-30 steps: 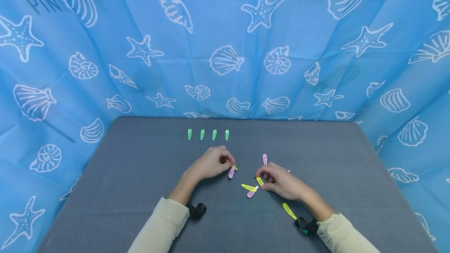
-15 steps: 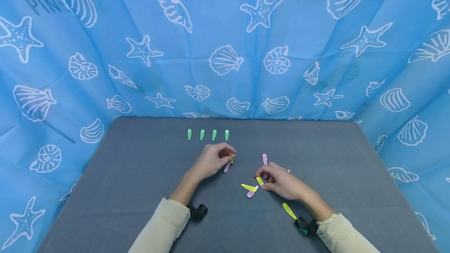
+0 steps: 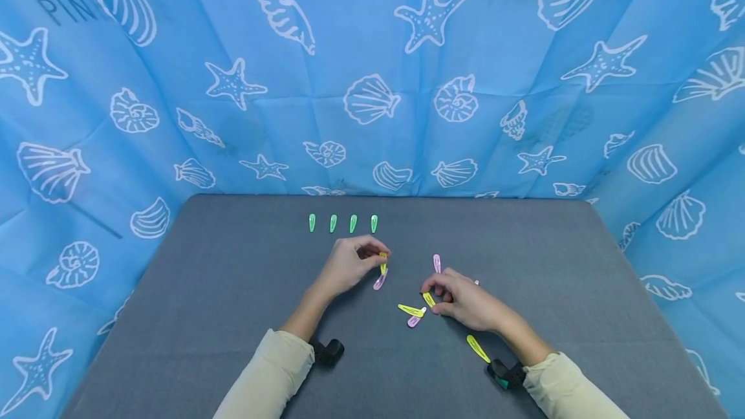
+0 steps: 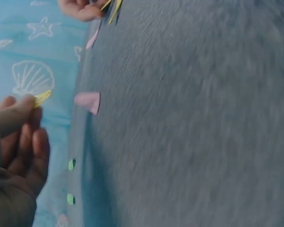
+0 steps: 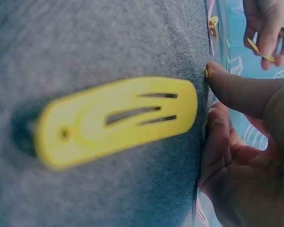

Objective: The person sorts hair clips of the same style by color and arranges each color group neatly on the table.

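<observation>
Head view high, wrist views low

A desk (image 3: 204,277) covered in dark grey fabric carries four small green teardrop-shaped snap hair clips (image 3: 353,224), spaced in a row near its far edge. Closer in, a slim yellow snap hair clip (image 3: 410,310) overlaps a pale pink snap hair clip (image 3: 414,321); another yellow clip (image 3: 478,348) lies aslant, nearer the front.

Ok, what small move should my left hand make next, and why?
Perhaps set the yellow teardrop-shaped hair clip down on the bare grey cloth beside the four green teardrop-shaped hair clips: your left hand pinches it, and the green ones lie in a row while another yellow clip overlaps a pink clip, so yellow looks unsorted.
</observation>
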Demonstrator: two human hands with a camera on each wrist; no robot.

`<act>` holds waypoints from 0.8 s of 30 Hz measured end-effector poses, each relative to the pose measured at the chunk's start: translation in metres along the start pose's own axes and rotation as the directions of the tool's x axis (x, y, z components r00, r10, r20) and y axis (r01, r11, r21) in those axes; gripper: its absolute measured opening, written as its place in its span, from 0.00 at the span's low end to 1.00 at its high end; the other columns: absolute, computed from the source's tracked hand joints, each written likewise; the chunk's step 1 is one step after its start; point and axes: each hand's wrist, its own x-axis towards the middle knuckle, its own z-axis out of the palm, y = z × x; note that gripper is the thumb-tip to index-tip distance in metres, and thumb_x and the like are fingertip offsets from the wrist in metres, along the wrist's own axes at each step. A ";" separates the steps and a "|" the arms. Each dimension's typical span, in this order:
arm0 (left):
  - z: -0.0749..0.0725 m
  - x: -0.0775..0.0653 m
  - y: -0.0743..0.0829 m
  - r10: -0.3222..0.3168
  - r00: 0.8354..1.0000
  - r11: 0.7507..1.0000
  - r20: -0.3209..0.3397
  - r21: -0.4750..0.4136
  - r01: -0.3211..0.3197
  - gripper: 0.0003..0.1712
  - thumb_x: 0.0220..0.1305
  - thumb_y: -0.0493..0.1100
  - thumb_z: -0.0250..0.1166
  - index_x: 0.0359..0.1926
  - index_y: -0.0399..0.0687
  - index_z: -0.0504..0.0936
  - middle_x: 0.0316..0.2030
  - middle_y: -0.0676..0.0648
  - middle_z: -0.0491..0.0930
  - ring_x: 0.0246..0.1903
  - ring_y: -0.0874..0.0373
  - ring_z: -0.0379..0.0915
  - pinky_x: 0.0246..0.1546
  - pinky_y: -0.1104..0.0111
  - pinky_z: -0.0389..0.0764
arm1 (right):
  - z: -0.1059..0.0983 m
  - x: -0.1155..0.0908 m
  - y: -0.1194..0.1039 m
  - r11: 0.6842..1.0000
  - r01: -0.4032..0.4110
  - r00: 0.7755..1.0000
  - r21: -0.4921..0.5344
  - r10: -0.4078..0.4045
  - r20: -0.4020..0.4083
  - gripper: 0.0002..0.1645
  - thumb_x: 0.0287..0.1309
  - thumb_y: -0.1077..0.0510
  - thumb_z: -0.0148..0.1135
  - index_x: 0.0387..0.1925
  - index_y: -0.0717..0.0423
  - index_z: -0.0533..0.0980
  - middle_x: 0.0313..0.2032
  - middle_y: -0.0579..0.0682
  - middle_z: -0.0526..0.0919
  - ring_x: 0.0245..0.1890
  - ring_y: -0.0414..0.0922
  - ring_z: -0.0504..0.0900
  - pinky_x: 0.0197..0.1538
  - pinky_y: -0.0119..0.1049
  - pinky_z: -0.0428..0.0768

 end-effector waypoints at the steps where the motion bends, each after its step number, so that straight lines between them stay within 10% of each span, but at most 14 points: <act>1: -0.003 0.000 -0.002 -0.026 1.000 1.000 -0.004 0.008 0.026 0.06 0.63 0.41 0.73 0.42 0.54 0.89 0.38 0.57 0.89 0.35 0.65 0.80 0.37 0.73 0.80 | 0.000 0.000 0.000 1.000 0.003 1.000 0.000 -0.003 0.000 0.16 0.64 0.60 0.69 0.53 0.50 0.79 0.41 0.48 0.75 0.40 0.41 0.72 0.41 0.30 0.71; 12: -0.063 -0.012 -0.039 -0.214 0.972 0.958 -0.102 0.174 0.229 0.07 0.61 0.42 0.75 0.41 0.52 0.88 0.35 0.53 0.89 0.35 0.63 0.83 0.39 0.64 0.82 | 0.000 -0.001 -0.001 1.000 0.012 1.000 0.005 -0.012 -0.009 0.16 0.63 0.60 0.69 0.52 0.50 0.79 0.40 0.49 0.74 0.40 0.41 0.71 0.40 0.30 0.71; 24: -0.104 -0.021 -0.073 -0.253 0.958 0.929 -0.135 0.244 0.279 0.08 0.63 0.44 0.74 0.42 0.50 0.88 0.36 0.48 0.88 0.34 0.59 0.80 0.37 0.63 0.79 | 0.001 0.000 -0.002 1.000 0.005 1.000 0.014 -0.005 -0.009 0.16 0.63 0.60 0.69 0.52 0.51 0.79 0.40 0.49 0.74 0.40 0.42 0.71 0.40 0.30 0.71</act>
